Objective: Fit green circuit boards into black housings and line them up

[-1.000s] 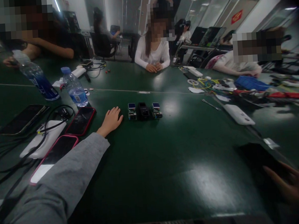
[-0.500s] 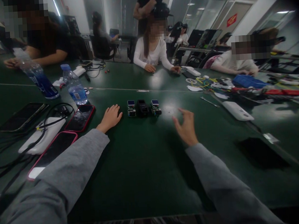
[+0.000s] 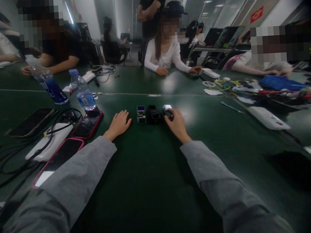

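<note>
Centrally, in the head view, I have three small things in a row on the desk [image 3: 149, 187]: the left circuit board [image 3: 141, 114], the black gadget [image 3: 153, 113] and the right circuit board [image 3: 167, 110]. The right circuit board lies at the fingertips of my right hand [image 3: 176, 124], the nearer hand, toward its left; its long axis seems to run away from me. That grip is narrow, thumb and fingers curved about the board; whether they press, I cannot tell. My left hand [image 3: 119, 123] lies palm-down, fingers loosely spread, near the left circuit board but apart.
</note>
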Action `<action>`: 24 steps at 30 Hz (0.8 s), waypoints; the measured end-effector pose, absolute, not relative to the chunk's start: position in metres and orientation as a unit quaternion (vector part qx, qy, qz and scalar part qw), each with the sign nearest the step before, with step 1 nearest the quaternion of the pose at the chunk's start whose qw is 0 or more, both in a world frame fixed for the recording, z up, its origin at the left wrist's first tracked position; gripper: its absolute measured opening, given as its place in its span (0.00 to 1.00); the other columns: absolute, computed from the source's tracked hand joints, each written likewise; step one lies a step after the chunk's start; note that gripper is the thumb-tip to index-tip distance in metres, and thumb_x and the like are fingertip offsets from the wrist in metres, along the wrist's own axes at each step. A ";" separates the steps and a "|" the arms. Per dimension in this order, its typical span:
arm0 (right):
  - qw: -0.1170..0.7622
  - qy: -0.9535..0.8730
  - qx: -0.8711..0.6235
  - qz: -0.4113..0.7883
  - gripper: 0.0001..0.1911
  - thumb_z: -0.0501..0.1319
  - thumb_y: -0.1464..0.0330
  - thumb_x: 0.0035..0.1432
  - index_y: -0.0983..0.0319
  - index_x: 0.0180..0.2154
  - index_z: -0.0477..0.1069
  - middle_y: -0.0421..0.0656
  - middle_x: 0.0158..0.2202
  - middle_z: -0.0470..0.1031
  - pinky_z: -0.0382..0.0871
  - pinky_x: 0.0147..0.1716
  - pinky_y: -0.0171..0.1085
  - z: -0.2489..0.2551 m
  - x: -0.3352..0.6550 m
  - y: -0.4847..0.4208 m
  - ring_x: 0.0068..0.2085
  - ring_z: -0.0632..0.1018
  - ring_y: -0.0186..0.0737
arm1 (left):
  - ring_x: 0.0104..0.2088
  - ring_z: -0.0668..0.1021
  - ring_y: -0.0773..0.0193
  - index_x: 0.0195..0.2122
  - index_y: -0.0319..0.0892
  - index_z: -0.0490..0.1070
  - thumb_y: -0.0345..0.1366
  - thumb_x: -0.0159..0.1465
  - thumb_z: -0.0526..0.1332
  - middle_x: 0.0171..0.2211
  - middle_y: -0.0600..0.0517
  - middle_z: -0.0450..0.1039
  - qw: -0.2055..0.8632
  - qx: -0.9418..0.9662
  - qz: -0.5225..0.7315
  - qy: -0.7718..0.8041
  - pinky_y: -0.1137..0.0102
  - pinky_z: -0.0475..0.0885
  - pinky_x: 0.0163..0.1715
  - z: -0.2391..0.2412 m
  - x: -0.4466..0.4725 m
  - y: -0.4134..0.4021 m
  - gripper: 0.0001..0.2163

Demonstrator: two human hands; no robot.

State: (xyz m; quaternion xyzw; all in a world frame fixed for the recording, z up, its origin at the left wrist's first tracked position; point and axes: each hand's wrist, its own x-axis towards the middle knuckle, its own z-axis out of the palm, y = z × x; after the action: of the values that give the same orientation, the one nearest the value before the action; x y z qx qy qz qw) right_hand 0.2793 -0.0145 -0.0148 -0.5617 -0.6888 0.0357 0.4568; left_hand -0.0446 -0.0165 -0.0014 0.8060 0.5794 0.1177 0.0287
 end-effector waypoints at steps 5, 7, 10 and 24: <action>0.482 -0.642 -0.590 0.085 0.21 0.56 0.62 0.63 0.64 0.53 0.73 0.52 0.43 0.79 0.72 0.49 0.52 -0.017 0.282 -0.007 0.43 0.78 0.51 | 0.72 0.60 0.48 0.70 0.32 0.58 0.46 0.75 0.46 0.72 0.38 0.56 0.036 0.806 0.117 0.578 0.52 0.55 0.71 0.000 -0.045 -0.017 0.28; 0.479 -0.622 -0.612 0.098 0.20 0.54 0.60 0.64 0.63 0.50 0.74 0.51 0.40 0.79 0.71 0.49 0.54 -0.020 0.286 -0.002 0.43 0.77 0.52 | 0.72 0.60 0.48 0.70 0.32 0.58 0.46 0.75 0.46 0.72 0.38 0.56 0.037 0.806 0.119 0.579 0.51 0.55 0.71 0.000 -0.045 -0.017 0.28; 0.484 -0.598 -0.632 0.093 0.23 0.53 0.56 0.66 0.63 0.51 0.74 0.52 0.40 0.78 0.69 0.52 0.56 -0.023 0.290 0.000 0.45 0.76 0.53 | 0.72 0.59 0.47 0.70 0.32 0.58 0.46 0.75 0.46 0.72 0.38 0.56 0.041 0.806 0.119 0.578 0.51 0.55 0.71 -0.001 -0.045 -0.016 0.28; 0.514 -0.569 -0.630 0.118 0.26 0.56 0.54 0.64 0.63 0.56 0.71 0.52 0.42 0.79 0.72 0.49 0.53 -0.021 0.290 -0.004 0.43 0.78 0.52 | 0.72 0.60 0.47 0.69 0.33 0.59 0.45 0.75 0.46 0.72 0.38 0.56 0.030 0.807 0.118 0.578 0.51 0.55 0.70 0.000 -0.044 -0.017 0.28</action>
State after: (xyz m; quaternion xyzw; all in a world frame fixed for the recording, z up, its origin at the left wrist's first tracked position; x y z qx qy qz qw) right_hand 0.2904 -0.0037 -0.0210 -0.6304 -0.5694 0.1175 0.5143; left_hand -0.0442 -0.0170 -0.0003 0.8069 0.5780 0.1179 0.0304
